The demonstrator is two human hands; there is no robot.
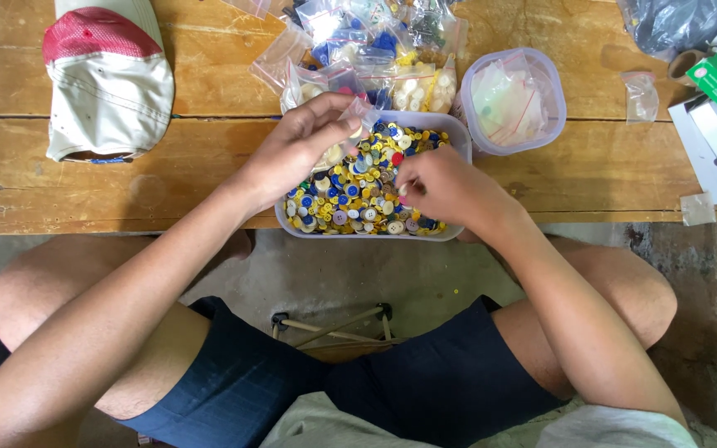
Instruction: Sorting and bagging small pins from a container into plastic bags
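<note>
The left hand (304,137) has its grip clamped on a small clear plastic bag (357,116), held above the far-left corner of the tub of mixed buttons (367,187). Just right of that grip, the right hand (446,187) pinches its fingertips together over the buttons; whether a button is caught there cannot be told. The tub sits at the counter (126,178) edge.

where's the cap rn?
Head view, top left: the red-and-white cap lies on the wooden table, left of the button tray and the left hand.
</note>
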